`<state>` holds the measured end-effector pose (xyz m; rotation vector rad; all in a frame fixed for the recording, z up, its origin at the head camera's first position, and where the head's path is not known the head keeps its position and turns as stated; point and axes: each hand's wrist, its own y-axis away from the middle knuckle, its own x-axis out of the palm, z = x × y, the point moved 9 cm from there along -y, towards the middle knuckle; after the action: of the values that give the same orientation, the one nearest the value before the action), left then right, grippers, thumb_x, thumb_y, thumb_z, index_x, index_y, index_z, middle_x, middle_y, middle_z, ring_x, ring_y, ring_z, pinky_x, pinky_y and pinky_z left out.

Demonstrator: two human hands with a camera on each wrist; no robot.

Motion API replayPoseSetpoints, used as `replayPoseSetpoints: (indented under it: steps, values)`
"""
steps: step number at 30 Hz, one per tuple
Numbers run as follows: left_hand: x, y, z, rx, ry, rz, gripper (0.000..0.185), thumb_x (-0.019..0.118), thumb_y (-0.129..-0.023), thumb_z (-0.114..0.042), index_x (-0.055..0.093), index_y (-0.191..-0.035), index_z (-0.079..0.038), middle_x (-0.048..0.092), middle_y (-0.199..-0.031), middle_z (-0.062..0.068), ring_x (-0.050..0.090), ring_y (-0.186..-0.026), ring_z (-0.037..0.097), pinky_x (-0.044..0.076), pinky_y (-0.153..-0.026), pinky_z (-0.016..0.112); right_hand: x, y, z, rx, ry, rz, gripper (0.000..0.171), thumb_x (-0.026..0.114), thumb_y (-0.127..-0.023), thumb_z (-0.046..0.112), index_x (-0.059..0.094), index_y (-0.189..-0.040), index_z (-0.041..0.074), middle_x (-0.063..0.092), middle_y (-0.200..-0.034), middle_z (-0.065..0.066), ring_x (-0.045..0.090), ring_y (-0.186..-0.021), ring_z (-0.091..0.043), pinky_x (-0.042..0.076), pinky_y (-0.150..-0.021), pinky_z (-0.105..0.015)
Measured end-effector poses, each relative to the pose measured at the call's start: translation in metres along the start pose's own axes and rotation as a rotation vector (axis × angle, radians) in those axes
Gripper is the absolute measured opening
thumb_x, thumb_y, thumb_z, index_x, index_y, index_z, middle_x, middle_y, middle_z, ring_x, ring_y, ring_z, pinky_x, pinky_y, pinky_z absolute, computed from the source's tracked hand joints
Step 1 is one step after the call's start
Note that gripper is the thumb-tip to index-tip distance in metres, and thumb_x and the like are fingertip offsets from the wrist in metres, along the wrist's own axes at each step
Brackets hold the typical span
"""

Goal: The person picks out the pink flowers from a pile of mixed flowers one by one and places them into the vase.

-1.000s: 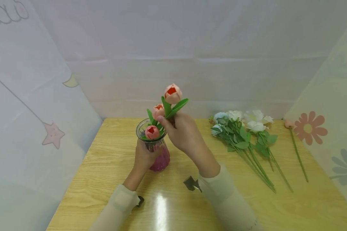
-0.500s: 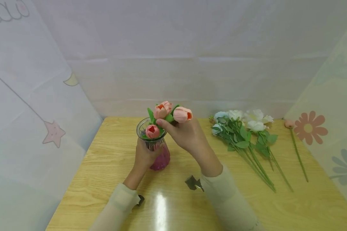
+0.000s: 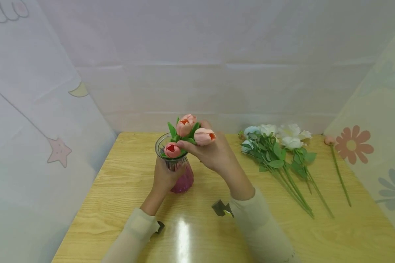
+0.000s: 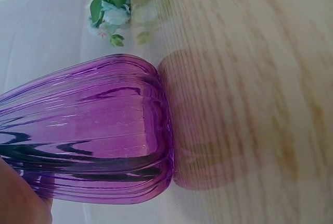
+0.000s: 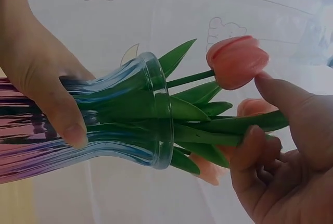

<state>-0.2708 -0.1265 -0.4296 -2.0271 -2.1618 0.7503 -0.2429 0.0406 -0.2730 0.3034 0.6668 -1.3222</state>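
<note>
glass vase [image 3: 177,171]: gripped by left hand [image 3: 164,177]; three pink tulips [image 3: 185,126] seated, one stem pinched by right hand [image 3: 214,153]; rose bunch [image 3: 276,153], single stem [image 3: 339,175] left on desk [image 3: 118,190], 3 o'clock.

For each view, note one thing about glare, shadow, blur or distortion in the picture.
Head view: a bright streak of glare on the table, whose edges splay with wide-angle distortion. Left wrist view: the vase casts a purple-tinted shadow. Right wrist view: the pink tulip looks soft-edged.
</note>
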Motion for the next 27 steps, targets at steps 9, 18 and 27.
replayPoseSetpoints:
  steps: [9, 18, 27]
  values:
    - [-0.0004, -0.0006, -0.0006, 0.007, -0.033, -0.014, 0.081, 0.081, -0.078, -0.020, 0.036, -0.145, -0.007, 0.055, -0.134, 0.013, 0.056, -0.125, 0.028, 0.044, -0.111, 0.051, 0.0044, -0.0023, -0.0069, -0.036, -0.280, 0.034, 0.068, 0.081, -0.087, 0.034, 0.044, -0.141, 0.019, 0.061, -0.119, -0.008, 0.068, -0.069, -0.027, 0.060, -0.059, -0.039]
    - [0.0016, -0.0006, -0.0009, 0.025, -0.023, 0.001, 0.082, 0.081, -0.079, -0.022, 0.035, -0.146, -0.009, 0.054, -0.137, 0.011, 0.055, -0.127, 0.028, 0.043, -0.111, 0.051, -0.0022, 0.0009, -0.0018, -0.142, -0.481, -0.042, 0.051, 0.074, -0.093, 0.017, 0.048, -0.136, 0.010, 0.049, -0.112, -0.014, 0.069, -0.071, -0.036, 0.063, -0.061, -0.041]
    - [-0.0012, -0.0013, -0.0013, 0.025, -0.038, -0.025, 0.080, 0.081, -0.077, -0.022, 0.038, -0.143, -0.007, 0.056, -0.133, 0.012, 0.057, -0.124, 0.027, 0.045, -0.109, 0.051, -0.0020, 0.0015, -0.0025, -0.201, -0.257, -0.087, 0.047, 0.075, -0.093, 0.025, 0.053, -0.131, 0.008, 0.057, -0.111, -0.009, 0.066, -0.066, -0.017, 0.059, -0.060, -0.033]
